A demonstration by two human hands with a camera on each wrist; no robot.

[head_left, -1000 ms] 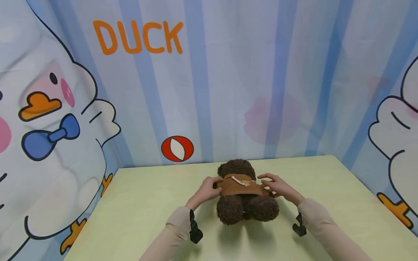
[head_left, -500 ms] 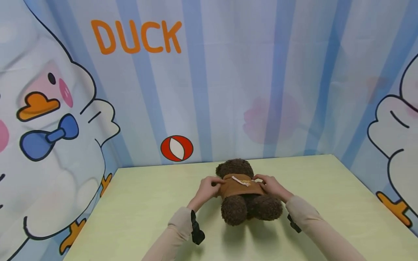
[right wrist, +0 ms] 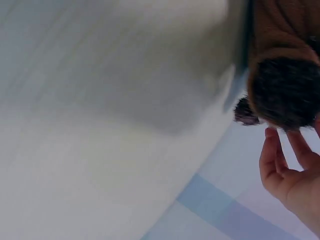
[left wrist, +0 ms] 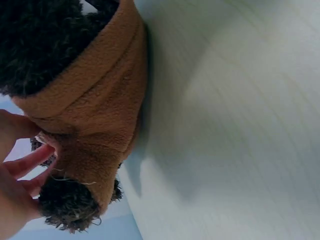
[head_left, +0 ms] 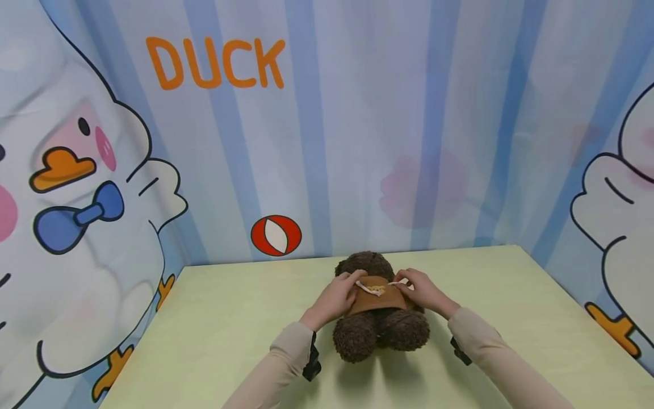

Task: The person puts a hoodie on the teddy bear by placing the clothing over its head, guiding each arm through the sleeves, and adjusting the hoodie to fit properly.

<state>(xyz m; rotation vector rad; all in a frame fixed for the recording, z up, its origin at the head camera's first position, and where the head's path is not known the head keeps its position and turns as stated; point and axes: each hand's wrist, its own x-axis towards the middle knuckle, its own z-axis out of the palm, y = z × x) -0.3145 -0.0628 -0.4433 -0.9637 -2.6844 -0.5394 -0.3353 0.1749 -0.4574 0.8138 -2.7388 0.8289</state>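
Note:
A dark brown teddy bear (head_left: 380,335) in a brown hooded top (head_left: 375,302) lies on the table, its legs toward me. A white drawstring (head_left: 369,288) crosses the chest. My left hand (head_left: 332,298) bends over the bear's left-hand side in the head view, thumb and fingers closed at the drawstring's end; the exact contact is partly hidden. With the fingertips of my right hand (head_left: 423,291) I pinch another white cord end on the opposite side. In the left wrist view, the fingers lie against the top near a furry paw (left wrist: 70,202). The right wrist view has the fingers below another paw (right wrist: 287,92).
The pale yellow table (head_left: 230,329) runs back to a striped blue and white curtain (head_left: 352,142). Printed ducks appear on the cloth at both sides. A black wrist device (head_left: 311,358) sits at the left sleeve cuff.
The bear has shifted slightly left and nearer to me. My left hand has moved inward over the chest to the drawstring. The right hand has come in from beside the bear to the cord.

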